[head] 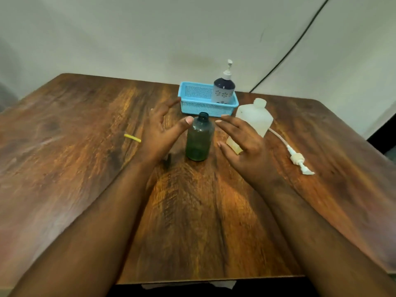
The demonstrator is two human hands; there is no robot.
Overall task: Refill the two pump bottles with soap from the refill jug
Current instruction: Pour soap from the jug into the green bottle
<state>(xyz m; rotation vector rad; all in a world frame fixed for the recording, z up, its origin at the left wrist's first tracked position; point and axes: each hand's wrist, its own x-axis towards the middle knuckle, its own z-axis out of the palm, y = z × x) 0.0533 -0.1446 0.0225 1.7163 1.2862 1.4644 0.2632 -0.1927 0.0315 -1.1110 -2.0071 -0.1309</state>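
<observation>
A dark green bottle (199,137) stands upright in the middle of the table with its neck uncapped. My left hand (161,129) hovers just left of it, fingers spread, the thumb tip close to the bottle's neck. My right hand (244,144) is open on the right side, holding nothing. Behind my right hand stands the translucent white refill jug (255,118), with a little pale liquid at its bottom. A navy and white flowered pump bottle (223,90) with its pump on stands in the blue basket (192,106). A white pump head with its tube (296,156) lies on the table at the right.
A small yellow stick (132,138) lies on the wooden table (85,168) left of my left hand. A small dark object (168,161) sits by my left wrist. A black cable (295,41) runs down the wall behind the table.
</observation>
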